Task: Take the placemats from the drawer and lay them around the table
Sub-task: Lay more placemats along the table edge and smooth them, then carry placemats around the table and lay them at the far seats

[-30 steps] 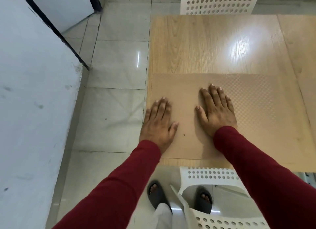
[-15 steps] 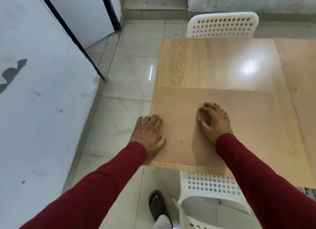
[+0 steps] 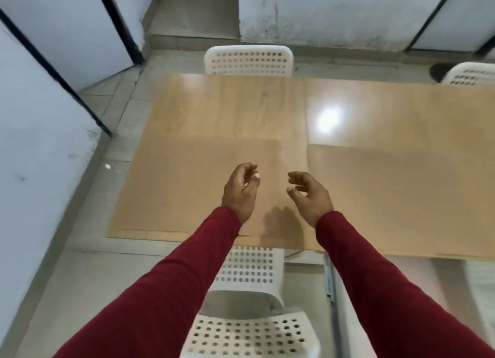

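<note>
A tan placemat (image 3: 182, 181) lies flat on the near left part of the wooden table (image 3: 230, 106). A second tan placemat (image 3: 396, 197) lies to its right along the near edge. My left hand (image 3: 241, 191) hovers above the left placemat, fingers loosely curled and holding nothing. My right hand (image 3: 308, 194) hangs over the gap between the two mats, fingers curled but apart, also holding nothing. Both arms wear dark red sleeves. No drawer is in view.
A white perforated chair (image 3: 249, 328) stands just below me at the table's near side. Another white chair (image 3: 249, 59) is at the far side, and a third chair (image 3: 468, 75) at the far right. White walls stand close on the left.
Both hands have lifted off the left placemat, where they were pressed flat, and now hover curled above it. The view has tilted up and shifted right, showing the second placemat.
</note>
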